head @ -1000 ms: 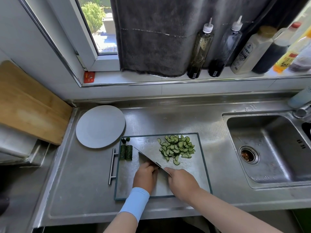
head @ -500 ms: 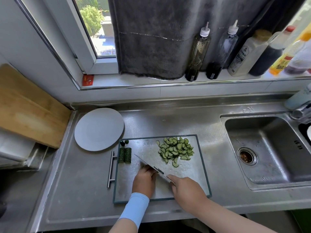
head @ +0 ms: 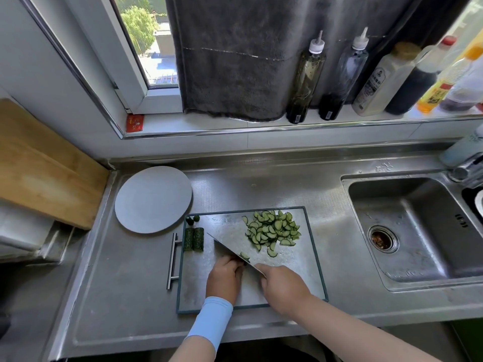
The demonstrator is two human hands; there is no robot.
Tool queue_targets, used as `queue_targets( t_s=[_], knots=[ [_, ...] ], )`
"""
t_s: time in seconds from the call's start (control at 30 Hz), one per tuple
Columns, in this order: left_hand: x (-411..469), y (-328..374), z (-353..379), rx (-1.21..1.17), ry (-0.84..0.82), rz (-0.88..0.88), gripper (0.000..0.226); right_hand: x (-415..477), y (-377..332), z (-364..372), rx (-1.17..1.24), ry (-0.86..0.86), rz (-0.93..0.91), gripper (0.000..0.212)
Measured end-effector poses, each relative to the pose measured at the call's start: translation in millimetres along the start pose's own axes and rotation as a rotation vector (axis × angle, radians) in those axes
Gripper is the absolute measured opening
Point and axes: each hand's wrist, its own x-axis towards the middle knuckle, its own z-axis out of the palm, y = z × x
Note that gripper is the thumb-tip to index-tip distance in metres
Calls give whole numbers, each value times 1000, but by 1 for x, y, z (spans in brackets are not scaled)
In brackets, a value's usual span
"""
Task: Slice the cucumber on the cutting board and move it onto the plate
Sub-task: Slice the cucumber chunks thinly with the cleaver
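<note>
**Head view: our fingers sit right beside the blade, mid-slice**

We are partway through the slicing. Our right hand (head: pixel 283 286) is closed around the handle of the knife (head: pixel 230 250), whose blade runs diagonally across the cutting board (head: pixel 300 286). Our left hand (head: pixel 224 276) is just beside the blade. Its fingers curl down onto the cucumber piece (head: pixel 245 256), of which only a green sliver shows at the edge. How much is left under the fingers we cannot tell.

A heap of half-moon slices (head: pixel 271 228) lies at the far right of the board. Two uncut lengths (head: pixel 194 239) stand side by side at the left edge, with the trimmed ends (head: pixel 193 219) just beyond them. The plate (head: pixel 153 199) sits off the board's far-left corner and holds no cucumber yet.

As we judge it, the main risk is to our left fingertips. The piece is getting short, so the guiding knuckles have little room to back away. The wet piece could also slip on the shiny board, and then the blade would reach skin. The cut slices could scatter too. One lies loose near the blade, and a careless sweep could send others onto the counter (head: pixel 125 296) towards the sink (head: pixel 418 231). The plate is on the opposite side from the heap. Carrying the slices across on the blade risks dropping some or knocking over the two uncut lengths.
</note>
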Motion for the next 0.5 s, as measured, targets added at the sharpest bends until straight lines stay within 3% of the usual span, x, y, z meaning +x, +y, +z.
queue_targets(
  t_s=[0.5],
  knots=[
    [-1,6,-4,-7,22,13,21,-15,6,1,-75,23,-47,26]
  ],
)
